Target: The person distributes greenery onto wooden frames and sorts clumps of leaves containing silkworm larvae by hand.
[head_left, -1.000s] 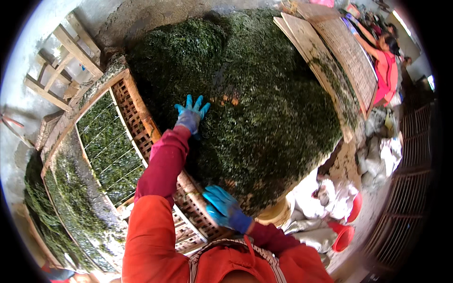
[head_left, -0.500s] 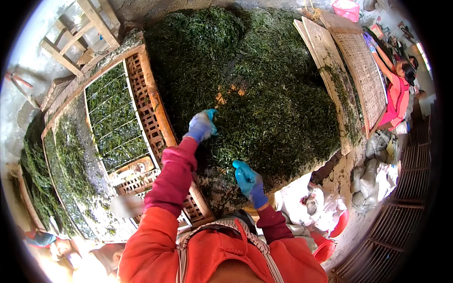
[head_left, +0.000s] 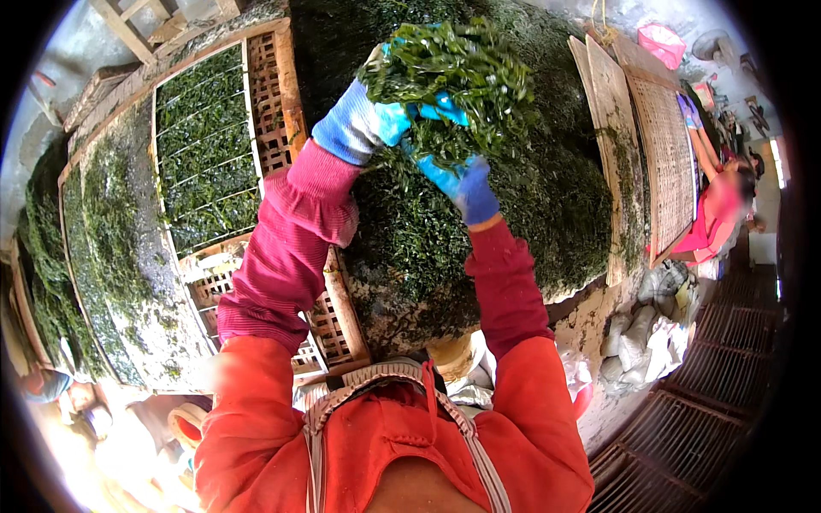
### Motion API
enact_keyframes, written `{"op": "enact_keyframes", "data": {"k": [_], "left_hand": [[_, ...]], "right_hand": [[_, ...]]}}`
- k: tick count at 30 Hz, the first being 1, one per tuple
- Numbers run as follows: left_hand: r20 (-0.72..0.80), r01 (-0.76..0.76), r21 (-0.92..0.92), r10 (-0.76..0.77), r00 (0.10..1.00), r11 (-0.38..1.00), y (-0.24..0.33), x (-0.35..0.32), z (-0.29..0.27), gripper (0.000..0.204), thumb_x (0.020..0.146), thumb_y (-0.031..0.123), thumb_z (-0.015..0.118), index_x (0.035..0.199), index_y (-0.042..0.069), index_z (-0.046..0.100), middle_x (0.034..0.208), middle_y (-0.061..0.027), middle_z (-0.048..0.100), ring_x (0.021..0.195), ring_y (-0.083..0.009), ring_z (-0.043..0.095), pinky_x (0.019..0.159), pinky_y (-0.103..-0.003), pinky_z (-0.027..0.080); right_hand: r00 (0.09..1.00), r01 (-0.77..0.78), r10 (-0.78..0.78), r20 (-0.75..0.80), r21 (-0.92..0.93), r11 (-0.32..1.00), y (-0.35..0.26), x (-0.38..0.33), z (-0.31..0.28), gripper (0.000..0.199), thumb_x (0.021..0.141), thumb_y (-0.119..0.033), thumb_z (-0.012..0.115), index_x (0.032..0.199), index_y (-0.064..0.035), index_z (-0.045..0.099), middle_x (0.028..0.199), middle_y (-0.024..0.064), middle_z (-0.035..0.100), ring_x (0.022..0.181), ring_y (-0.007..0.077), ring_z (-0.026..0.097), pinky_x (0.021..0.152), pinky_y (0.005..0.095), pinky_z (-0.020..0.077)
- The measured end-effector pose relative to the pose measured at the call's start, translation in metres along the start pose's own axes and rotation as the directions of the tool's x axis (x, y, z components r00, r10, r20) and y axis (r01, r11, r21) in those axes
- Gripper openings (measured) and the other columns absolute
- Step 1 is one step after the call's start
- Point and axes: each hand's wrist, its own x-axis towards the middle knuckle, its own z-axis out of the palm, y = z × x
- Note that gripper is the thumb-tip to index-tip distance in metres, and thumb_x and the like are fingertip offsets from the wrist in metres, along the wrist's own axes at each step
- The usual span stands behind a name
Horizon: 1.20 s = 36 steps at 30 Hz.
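A large loose clump of wet, dark green seaweed-like strands is lifted toward the camera between my hands. My left hand, in a blue-and-white glove with turquoise fingers, is closed on its left side. From below, my right hand grips the same clump, its turquoise fingers partly buried in the strands. Underneath lies a broad pile of the same greens. Left of the pile, a woven tray bears a white frame strung with cords, with greens spread across it.
Wooden boards and a woven panel bound the pile's right side. Behind the panel, another person in red reaches forward. Stuffed sacks sit at right beside slatted racks. Wooden framing stands far left.
Both hands have moved up and forward and come together. They were apart low over the pile; now they hold a raised clump of greens. The view has shifted slightly.
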Motion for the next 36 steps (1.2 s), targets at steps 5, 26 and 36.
{"op": "enact_keyframes", "data": {"k": [5,26,36], "left_hand": [[-0.611,0.354,-0.256,-0.434,0.662,0.899,-0.054,-0.061,-0.047,0.041,0.109,0.029,0.048,0.141,0.004,0.053,0.135,-0.0148,0.064,0.115,-0.0257,0.068,0.097,-0.041,0.058],[-0.449,0.928,0.174,-0.812,0.374,0.331,0.006,-0.013,0.035,0.05,0.084,-0.013,0.065,0.129,0.008,0.068,0.102,-0.001,0.073,0.076,-0.0065,0.063,0.065,-0.026,0.054],[-0.202,0.388,0.083,-0.365,0.909,0.918,0.04,0.02,0.057,0.049,0.086,-0.003,0.073,0.134,0.002,0.065,0.134,-0.0076,0.066,0.117,-0.0125,0.063,0.099,-0.03,0.053]], "right_hand": [[0.907,-0.4,0.141,-0.397,-0.702,0.59,-0.015,0.028,0.043,0.019,0.095,-0.007,0.066,0.112,0.0012,0.067,0.088,0.0177,0.076,0.057,0.0162,0.065,0.043,0.0294,0.0433],[0.919,-0.021,-0.164,-0.359,-0.459,0.888,-0.046,-0.028,-0.015,0.041,0.099,-0.027,0.066,0.127,0.0037,0.068,0.121,0.016,0.072,0.092,0.0182,0.067,0.08,0.0328,0.0551],[0.949,-0.147,-0.086,-0.304,-0.665,0.732,-0.005,-0.024,0.024,0.029,0.095,-0.014,0.072,0.121,-0.0011,0.068,0.102,0.0067,0.074,0.066,0.0113,0.058,0.062,0.0276,0.0452]]}}
